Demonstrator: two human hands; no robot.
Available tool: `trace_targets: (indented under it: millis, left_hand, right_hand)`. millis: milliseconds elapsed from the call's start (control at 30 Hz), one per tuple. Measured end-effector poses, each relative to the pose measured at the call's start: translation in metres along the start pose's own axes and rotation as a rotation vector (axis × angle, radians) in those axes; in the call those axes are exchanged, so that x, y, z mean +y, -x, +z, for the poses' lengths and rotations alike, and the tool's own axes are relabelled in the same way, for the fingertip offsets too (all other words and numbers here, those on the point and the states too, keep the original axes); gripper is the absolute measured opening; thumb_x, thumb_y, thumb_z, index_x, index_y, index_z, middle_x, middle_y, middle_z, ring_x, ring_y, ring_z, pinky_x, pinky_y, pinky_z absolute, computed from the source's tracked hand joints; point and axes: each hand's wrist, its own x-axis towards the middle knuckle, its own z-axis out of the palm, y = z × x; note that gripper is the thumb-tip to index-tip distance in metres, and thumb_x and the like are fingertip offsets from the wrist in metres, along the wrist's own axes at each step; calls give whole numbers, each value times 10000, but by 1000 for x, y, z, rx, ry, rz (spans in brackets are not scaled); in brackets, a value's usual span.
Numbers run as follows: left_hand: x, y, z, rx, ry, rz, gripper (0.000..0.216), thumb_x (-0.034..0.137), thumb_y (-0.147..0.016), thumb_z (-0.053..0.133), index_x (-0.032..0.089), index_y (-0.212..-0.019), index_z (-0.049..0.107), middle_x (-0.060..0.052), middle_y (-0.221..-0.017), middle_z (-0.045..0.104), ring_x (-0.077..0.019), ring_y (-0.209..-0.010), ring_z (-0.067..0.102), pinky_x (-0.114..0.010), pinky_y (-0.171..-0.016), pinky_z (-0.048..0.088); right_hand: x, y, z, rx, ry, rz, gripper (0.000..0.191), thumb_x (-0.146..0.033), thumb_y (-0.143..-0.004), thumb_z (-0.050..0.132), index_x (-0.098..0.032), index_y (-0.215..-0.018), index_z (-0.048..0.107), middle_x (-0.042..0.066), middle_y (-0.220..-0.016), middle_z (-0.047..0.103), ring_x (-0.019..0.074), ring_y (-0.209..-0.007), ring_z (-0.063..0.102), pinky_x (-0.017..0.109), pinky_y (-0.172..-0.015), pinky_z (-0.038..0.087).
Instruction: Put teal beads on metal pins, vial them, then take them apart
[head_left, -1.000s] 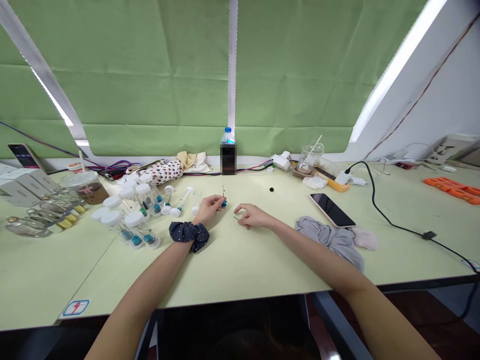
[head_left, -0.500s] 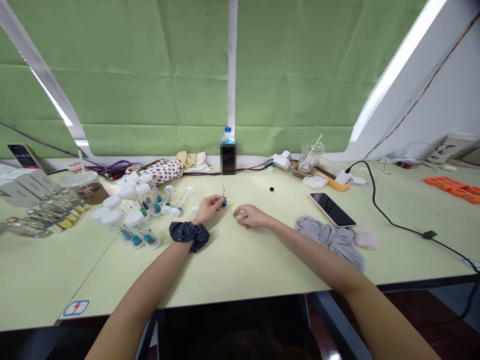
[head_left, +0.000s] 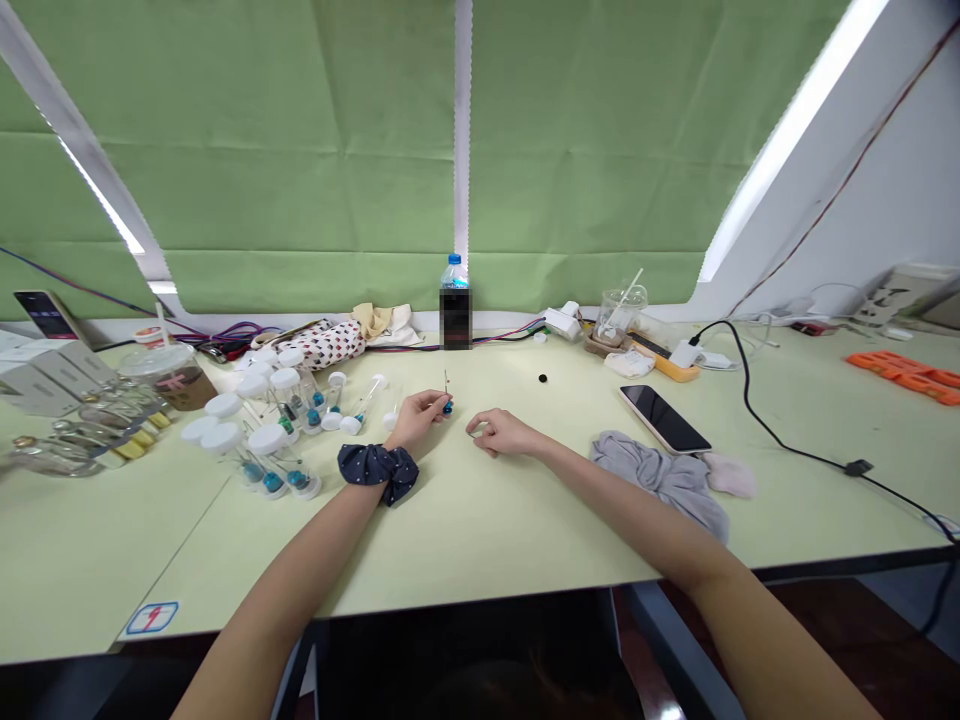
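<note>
The left hand (head_left: 417, 417) rests on the pale green tabletop (head_left: 480, 520), well in front of the water bottle (head_left: 455, 300) that stands at the far edge. Its fingers are pressed together, pinching a small blue bead-like piece (head_left: 448, 407) with a thin dark pin rising straight up from it. That piece sits just off the fingertips, on the bottle's near side. A dark dotted scrunchie (head_left: 379, 470) rings the wrist.

The right hand (head_left: 501, 433) lies just right of the blue piece, its fingers curled inward around something tiny and pale; whether they truly pinch it is too small to tell.

Judging from this, the step in hand looks like fine fitting work, with the pin held steady in one hand while the other readies a small part. The next move would call for bringing the two fingertips close together with a very light, steady touch, since the pin is slender and easy to bend or drop.

Left of the bottle, clear plastic vials with round white caps (head_left: 270, 420) cluster together, some lying down, with blue and green pieces inside. Right of the bottle lie a glossy black phone (head_left: 664, 419), a soft crumpled grey cloth (head_left: 664, 482) and a black cable (head_left: 780, 435).
</note>
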Motion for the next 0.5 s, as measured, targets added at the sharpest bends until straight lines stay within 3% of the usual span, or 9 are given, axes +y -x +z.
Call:
trace_targets:
  millis: [500]
  left_hand:
    - [2,0,1,0,-8,-9,453,536,-672,665,144,-899,683,-82,-826,686,-118,-613,569,-261,-598,478]
  right_hand:
    - [-13,6,9,125,484,-139,281,-117,-833,480,-121,-1060,646,60,-692,623,169,-739,566,244,-709,363]
